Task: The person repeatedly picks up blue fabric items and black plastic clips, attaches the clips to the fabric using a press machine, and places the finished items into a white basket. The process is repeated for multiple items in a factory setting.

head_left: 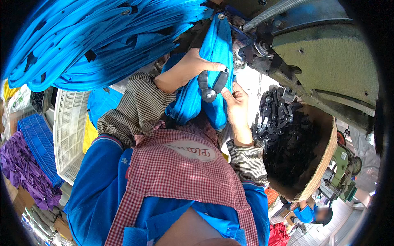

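A: Where is the black strap?

B: In front of the person's chest, against the blue cloth, its round disc at the bend, nearest the apron.

A: How do the hands hold it?

B: The left hand grips the cloth, its thumb laid across the front by one end of the strap and its fingers hidden behind. That probably stops the end from slipping off the folds.

A: And the right hand?

B: Its thumb sits at the cloth's edge, just beside the strap, perhaps to steady that side. Whether it is closed on anything, one cannot tell.

A: What lies around them?

B: To the right, a cardboard box of black pieces, likely put there for easy reach. Above it looms a green machine.

A: And on the left?

B: A thick blue pile, folds roughly lined up, perhaps so that pieces come away singly. Below it stands a white basket, with purple cloth farther out.
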A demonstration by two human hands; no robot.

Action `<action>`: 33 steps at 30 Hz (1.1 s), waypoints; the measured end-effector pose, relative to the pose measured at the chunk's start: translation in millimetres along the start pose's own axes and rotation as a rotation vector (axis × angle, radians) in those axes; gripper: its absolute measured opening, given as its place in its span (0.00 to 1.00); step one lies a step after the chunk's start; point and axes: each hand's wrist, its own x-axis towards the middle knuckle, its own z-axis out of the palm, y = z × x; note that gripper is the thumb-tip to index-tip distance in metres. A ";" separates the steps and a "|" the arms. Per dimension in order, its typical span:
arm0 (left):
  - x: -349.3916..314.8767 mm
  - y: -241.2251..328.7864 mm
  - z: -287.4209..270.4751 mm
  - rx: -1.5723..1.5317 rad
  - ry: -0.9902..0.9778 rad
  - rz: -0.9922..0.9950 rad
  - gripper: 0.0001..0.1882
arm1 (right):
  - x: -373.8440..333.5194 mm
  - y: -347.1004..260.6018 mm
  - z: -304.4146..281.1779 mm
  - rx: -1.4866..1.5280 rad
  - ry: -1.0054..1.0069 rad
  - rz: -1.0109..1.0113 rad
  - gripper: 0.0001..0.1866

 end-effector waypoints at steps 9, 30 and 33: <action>32.4 -0.3 8.1 -0.093 -0.025 -0.032 0.10 | 32.3 -8.6 -5.8 -0.001 0.219 -0.068 0.10; 27.6 -15.6 9.4 -0.249 0.077 -0.156 0.10 | 17.7 -30.2 8.5 -0.417 0.234 0.204 0.14; 15.1 -13.9 11.4 -0.324 0.031 -0.143 0.15 | 23.5 -29.0 0.0 -0.141 0.191 0.202 0.18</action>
